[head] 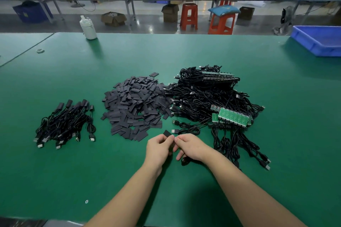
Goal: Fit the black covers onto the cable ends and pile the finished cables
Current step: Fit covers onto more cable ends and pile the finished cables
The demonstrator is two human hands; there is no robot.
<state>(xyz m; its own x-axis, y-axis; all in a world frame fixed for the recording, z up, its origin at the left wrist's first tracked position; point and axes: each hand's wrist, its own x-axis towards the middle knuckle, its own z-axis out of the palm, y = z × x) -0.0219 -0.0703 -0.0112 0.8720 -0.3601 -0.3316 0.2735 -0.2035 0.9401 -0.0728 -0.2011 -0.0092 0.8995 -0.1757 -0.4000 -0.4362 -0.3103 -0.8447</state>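
My left hand point(159, 146) pinches a flat black cover point(167, 133) that sticks up from its fingertips. Right beside it, my right hand point(191, 146) holds a black cable point(184, 161), whose dark loop shows under the fingers. The two hands meet fingertip to fingertip near the table's front middle; the cable's end is hidden between them. A big heap of loose black covers point(134, 105) lies behind the hands. To its right is a tangle of black cables with small green circuit boards point(232, 116). A pile of covered cables point(66, 123) lies at the left.
A white bottle point(88, 27) stands near the green table's far edge. A blue plastic tray point(321, 40) sits at the far right. Loose cables with USB plugs point(265, 162) trail off to the right of my right forearm. Orange stools and benches stand beyond.
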